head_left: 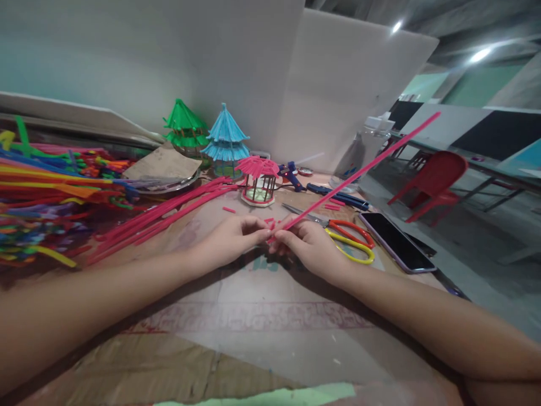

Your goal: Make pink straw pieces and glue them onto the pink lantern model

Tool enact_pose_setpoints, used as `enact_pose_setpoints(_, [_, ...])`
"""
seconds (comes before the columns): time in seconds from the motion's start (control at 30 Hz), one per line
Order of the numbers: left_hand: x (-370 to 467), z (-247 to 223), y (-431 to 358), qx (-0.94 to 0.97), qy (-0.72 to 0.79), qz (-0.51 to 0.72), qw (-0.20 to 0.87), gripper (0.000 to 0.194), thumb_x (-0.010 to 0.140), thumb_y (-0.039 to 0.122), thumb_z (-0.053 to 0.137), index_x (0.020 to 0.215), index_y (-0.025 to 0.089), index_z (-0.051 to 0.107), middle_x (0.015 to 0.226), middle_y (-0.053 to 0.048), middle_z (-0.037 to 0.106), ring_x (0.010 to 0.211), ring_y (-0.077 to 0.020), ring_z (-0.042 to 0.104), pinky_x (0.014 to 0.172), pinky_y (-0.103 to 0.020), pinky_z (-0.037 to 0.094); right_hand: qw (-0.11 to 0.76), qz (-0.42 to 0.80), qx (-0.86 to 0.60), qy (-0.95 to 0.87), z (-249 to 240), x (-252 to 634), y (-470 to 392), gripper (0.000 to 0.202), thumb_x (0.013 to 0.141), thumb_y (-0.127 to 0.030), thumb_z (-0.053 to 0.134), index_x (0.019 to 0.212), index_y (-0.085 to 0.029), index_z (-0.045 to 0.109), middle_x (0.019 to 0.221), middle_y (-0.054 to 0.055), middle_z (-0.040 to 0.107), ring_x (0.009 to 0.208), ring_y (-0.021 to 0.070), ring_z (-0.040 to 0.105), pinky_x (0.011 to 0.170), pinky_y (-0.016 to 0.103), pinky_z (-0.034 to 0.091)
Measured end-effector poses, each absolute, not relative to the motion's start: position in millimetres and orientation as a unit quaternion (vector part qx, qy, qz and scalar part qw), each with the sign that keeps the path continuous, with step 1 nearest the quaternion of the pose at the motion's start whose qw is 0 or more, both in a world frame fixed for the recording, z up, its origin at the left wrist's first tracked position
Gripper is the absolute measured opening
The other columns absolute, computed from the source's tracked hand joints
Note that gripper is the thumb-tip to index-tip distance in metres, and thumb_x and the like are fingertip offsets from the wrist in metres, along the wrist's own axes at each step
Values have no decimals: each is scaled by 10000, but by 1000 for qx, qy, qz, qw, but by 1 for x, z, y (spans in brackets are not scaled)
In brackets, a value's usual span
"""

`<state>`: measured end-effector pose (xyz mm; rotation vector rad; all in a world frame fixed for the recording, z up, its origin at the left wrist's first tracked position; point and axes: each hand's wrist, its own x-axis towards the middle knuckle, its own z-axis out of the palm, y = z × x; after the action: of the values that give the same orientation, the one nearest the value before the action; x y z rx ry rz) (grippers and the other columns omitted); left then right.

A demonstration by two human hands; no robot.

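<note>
In the middle of the frame, the right hand point(306, 242) holds a long pink stem point(363, 169) firmly between thumb and fingers, and it rises toward the upper right. The left hand point(249, 234) is also closed, pinching at the lower end of this stem; the exact tip is hidden. Just beyond stands a pink pavilion point(258, 169) with one roof tier. The green pavilion point(185, 121) and the blue pavilion point(225, 132), upper left of centre, have two tiers and look complete, so the pink one seems only partly done. Short pink pieces point(229, 210) lie cut, while a pink bundle point(160, 217) at left remains long. Scissors point(319, 219) and a phone point(397, 241) lie right of centre. The blue mark on the bottle point(350, 160) and the green print under the hands are not readable.
</note>
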<state>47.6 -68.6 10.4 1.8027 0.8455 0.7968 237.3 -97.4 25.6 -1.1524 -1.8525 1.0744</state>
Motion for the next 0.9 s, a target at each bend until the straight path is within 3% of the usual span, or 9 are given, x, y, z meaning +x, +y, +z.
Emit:
enact_pose_setpoints(0.2, [52,14,-70,723,359,324,493,198,830,334,603,854,150,675,863,-48,726,797,-174,664,739,-269,506,378,395,-442,-711,19,235,-97,88,854,-225,549,834,-177,621,697,-4,624,579,105,546,544,229,436])
enact_pose_setpoints(0.47, [50,15,-71,748,351,296,479,173,846,287,577,843,140,668,870,-53,727,809,-166,661,753,-267,505,411,441,-420,-679,12,236,-92,63,888,-251,509,906,-191,509,667,-25,584,537,104,532,496,224,421])
enact_pose_setpoints(0.73, [50,16,-73,741,376,286,478,164,822,288,611,845,137,671,815,-38,716,728,-146,643,645,-226,477,429,428,-414,-679,11,235,-93,107,865,-278,561,908,-194,510,661,-31,599,518,99,549,478,219,437])
enact_pose_setpoints(0.9, [49,14,-70,716,379,319,491,208,809,347,643,836,142,664,816,-40,712,770,-161,655,707,-250,497,425,440,-426,-666,11,237,-88,137,871,-319,554,898,-185,540,672,-18,601,553,106,557,501,225,441])
